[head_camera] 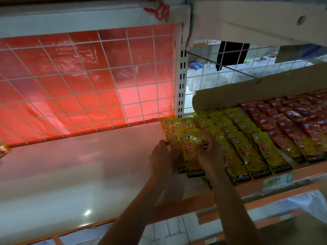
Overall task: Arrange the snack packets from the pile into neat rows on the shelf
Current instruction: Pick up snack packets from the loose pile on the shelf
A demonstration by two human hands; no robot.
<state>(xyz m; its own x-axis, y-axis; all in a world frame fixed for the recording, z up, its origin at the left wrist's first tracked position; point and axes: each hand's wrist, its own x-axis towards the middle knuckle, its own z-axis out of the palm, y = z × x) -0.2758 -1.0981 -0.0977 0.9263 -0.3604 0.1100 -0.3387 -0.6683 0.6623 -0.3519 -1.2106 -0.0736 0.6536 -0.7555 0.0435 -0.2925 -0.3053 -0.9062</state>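
Yellow snack packets (242, 144) lie in overlapping rows on the white shelf (88, 165), with red packets (290, 121) in rows to their right. My left hand (161, 159) rests against the left edge of the leftmost yellow row. My right hand (208, 151) has its fingers curled over the front yellow packet (190, 156) of that row, pinching its upper part. The packet's black lower edge lies near the shelf's front.
A white wire grid (85, 82) with red plastic sheet behind it backs the shelf. A cardboard strip (256, 92) stands behind the packets. One stray packet (3, 149) shows at the far left edge. The orange shelf lip (194, 202) runs along the front.
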